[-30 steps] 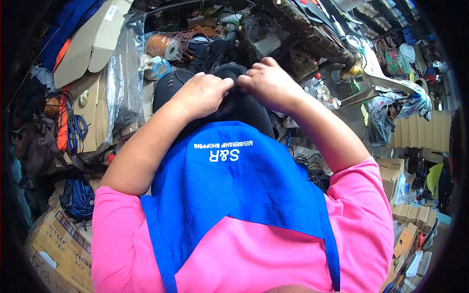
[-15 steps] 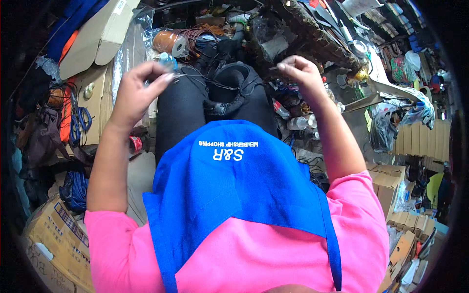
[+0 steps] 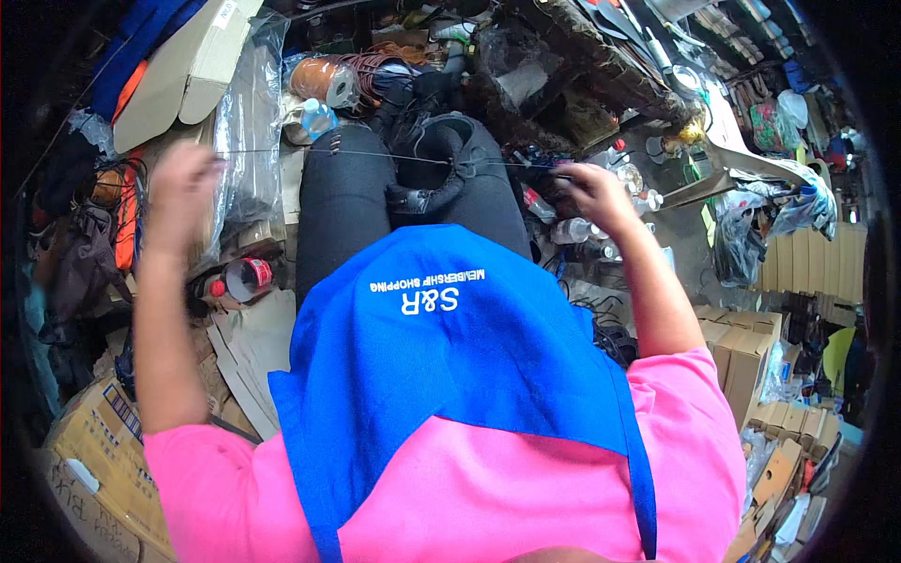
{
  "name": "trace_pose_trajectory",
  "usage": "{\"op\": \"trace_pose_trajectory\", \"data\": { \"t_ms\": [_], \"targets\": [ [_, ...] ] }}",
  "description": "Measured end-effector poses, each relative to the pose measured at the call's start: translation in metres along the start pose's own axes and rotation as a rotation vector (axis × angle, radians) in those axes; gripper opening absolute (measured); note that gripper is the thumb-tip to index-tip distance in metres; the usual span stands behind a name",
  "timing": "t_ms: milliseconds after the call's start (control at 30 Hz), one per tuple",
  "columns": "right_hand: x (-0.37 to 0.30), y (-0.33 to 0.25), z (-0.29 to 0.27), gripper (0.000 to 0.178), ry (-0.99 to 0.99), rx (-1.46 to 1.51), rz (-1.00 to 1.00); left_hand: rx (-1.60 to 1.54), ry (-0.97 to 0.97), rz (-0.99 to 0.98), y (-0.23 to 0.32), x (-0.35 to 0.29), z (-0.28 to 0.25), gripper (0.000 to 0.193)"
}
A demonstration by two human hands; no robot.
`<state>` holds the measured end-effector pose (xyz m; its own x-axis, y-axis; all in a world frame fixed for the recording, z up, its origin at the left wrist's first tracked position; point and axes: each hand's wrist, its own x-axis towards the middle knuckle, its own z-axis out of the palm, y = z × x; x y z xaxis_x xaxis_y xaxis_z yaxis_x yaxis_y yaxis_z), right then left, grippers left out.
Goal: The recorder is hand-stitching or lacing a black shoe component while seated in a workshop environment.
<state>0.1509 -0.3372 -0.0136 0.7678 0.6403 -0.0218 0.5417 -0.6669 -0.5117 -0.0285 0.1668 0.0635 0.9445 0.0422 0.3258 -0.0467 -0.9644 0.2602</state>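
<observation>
A black shoe (image 3: 474, 150) is held between my knees, its opening facing up. A thin thread (image 3: 375, 153) runs from the shoe out to both sides, drawn nearly straight over my dark trousers. At its left end my left hand (image 3: 181, 192), smeared by motion, is closed with the thread running into its fingers. On the right, my right hand (image 3: 596, 195) has its fingers curled in a pinch at the other end of the thread. Whether a needle or awl is in either hand cannot be made out. A blue apron (image 3: 422, 338) covers my lap.
An orange thread spool (image 3: 319, 83) and a blue-capped bottle (image 3: 317, 119) stand beyond my left knee. A red-labelled bottle (image 3: 246, 279) lies left of my thigh. Clear bottles (image 3: 574, 231) lie at the right, near a metal stand (image 3: 699, 190). Cardboard boxes (image 3: 113, 460) flank me.
My left hand has swung outward to the left and a little down, drawing the thread out straight. My right hand has moved slightly down. The shoe stays between my knees.
</observation>
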Motion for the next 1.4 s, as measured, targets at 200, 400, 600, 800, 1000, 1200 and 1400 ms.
{"op": "trace_pose_trajectory", "data": {
  "t_ms": [200, 400, 600, 800, 1000, 1200, 1400],
  "targets": [
    [-0.132, 0.16, -0.06, 0.025, 0.294, -0.136, 0.619, 0.627, 0.243, -0.38, -0.176, -0.077, -0.159, 0.027],
    [-0.12, 0.159, -0.024, 0.034, -0.373, -0.187, 0.664, 0.32, 0.141, -0.231, -0.052, -0.006, -0.038, 0.034],
    [0.027, -0.059, 0.008, 0.02, -0.068, 0.362, -0.01, -0.462, -0.259, 0.267, 0.143, 0.063, 0.085, 0.039],
    [0.065, -0.089, 0.013, 0.013, -0.056, 0.367, -0.129, -0.411, -0.622, 0.202, 0.16, 0.104, 0.118, 0.028],
    [0.075, -0.091, 0.007, 0.014, -0.079, 0.195, -0.291, -0.716, -0.879, -0.073, 0.152, 0.112, 0.124, 0.027],
    [0.08, -0.093, 0.01, 0.016, -0.084, 0.191, -0.373, -0.904, -0.876, -0.113, 0.145, 0.108, 0.134, 0.024],
    [0.068, -0.084, 0.034, 0.012, -0.075, 0.442, -0.18, -1.022, -0.876, -0.144, 0.141, 0.104, 0.139, 0.025]
  ]
}}
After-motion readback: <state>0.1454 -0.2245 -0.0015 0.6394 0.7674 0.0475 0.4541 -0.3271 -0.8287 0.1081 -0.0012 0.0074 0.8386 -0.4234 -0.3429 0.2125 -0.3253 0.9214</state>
